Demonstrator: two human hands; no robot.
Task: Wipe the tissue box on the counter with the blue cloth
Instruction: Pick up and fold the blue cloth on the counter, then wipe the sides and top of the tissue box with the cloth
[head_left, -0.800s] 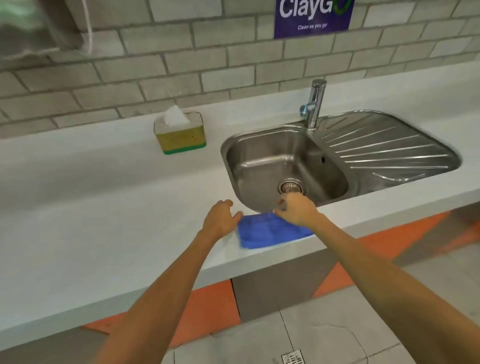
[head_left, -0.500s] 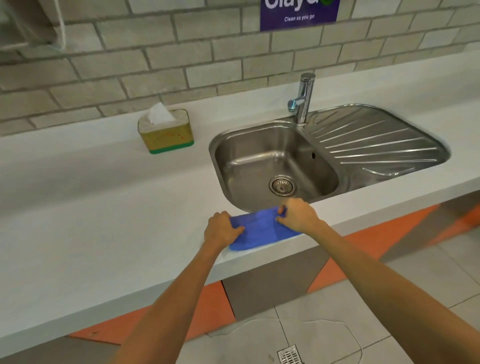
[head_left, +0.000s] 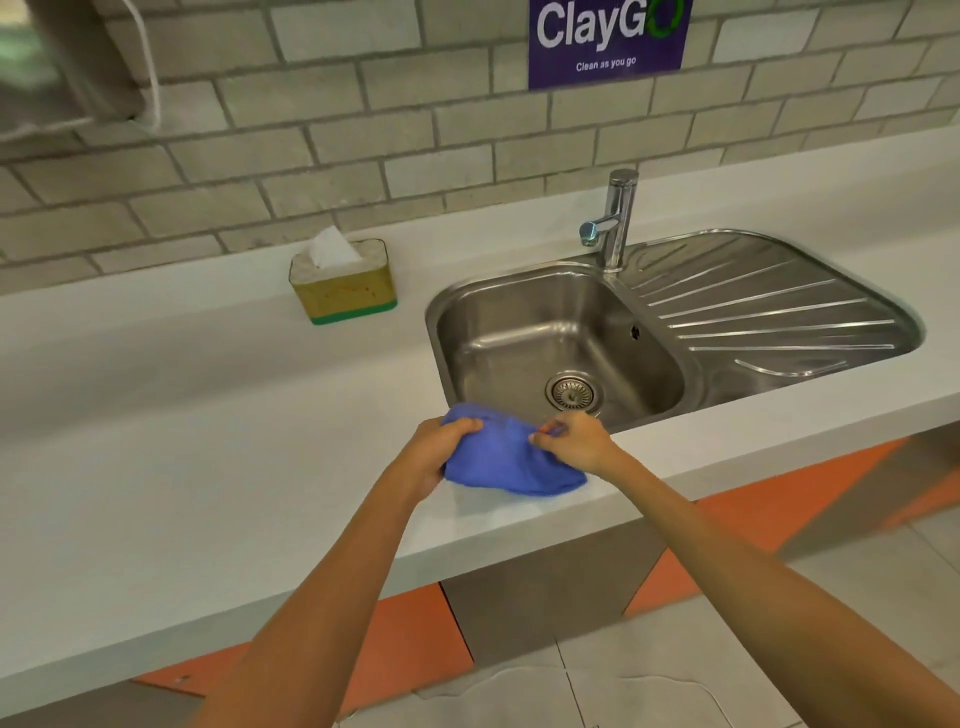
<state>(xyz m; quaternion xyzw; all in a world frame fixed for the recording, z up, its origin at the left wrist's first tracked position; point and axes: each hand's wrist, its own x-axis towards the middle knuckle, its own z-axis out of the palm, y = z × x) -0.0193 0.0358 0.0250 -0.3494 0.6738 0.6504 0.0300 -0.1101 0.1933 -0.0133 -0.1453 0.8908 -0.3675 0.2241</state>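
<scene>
The blue cloth (head_left: 506, 460) is bunched up just above the front part of the white counter (head_left: 208, 467), near the sink's front rim. My left hand (head_left: 439, 449) grips its left end and my right hand (head_left: 574, 441) pinches its right end. The tissue box (head_left: 344, 283) is yellow with a green base and a white tissue sticking out of the top. It stands at the back of the counter by the brick wall, left of the sink and well beyond both hands.
A steel sink (head_left: 556, 343) with a drain and a ribbed draining board (head_left: 769, 306) lies to the right. A chrome tap (head_left: 615, 218) stands behind the basin. A purple sign (head_left: 608, 39) hangs on the brick wall. The counter's front edge runs below my forearms.
The cloth lay flat on the counter under my fingers before. Now both hands have gathered it and lifted it, and it hangs bunched between them.
</scene>
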